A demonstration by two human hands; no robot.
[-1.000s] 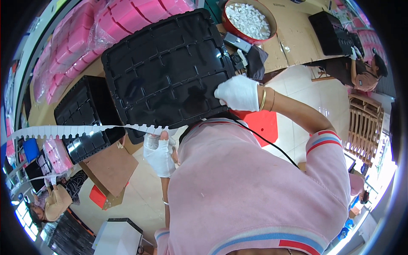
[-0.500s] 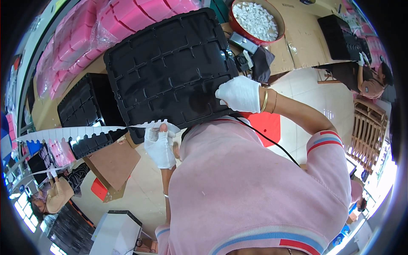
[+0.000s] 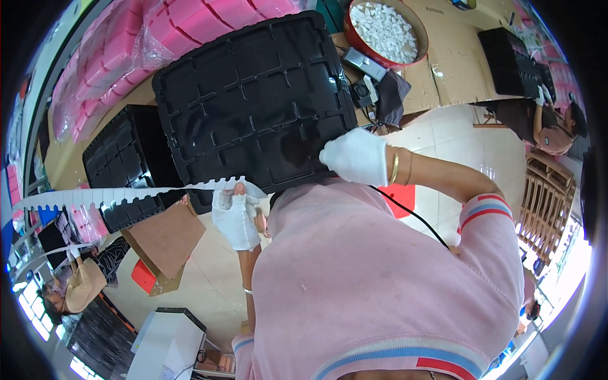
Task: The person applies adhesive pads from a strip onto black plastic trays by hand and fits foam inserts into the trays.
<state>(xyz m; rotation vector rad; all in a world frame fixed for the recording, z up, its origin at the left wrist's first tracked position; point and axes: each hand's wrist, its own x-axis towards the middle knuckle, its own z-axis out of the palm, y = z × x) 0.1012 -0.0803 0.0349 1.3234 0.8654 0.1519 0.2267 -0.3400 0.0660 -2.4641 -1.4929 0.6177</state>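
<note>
My left hand (image 3: 237,216), in a white glove with bare fingertips showing, is closed on a long white toothed strip (image 3: 136,196). The strip stretches leftward from that hand and passes in front of the black crates. Before me is a large black plastic crate (image 3: 253,104) with a ribbed surface, its near edge close to my body. My gloved right hand (image 3: 358,157) is at the crate's near right corner, fingers pressed together and pointing left. Whatever lies under those fingers is hidden.
A second black crate (image 3: 130,161) stands at left, below pink blocks (image 3: 120,54) wrapped in clear film. A red tub (image 3: 384,31) of small white pieces sits beyond a grey device (image 3: 364,64). Cardboard (image 3: 166,239) lies at lower left. Co-workers are at both sides.
My right hand has shifted slightly toward me along the crate's right side. My left hand keeps the strip, which has moved a little to the left.
</note>
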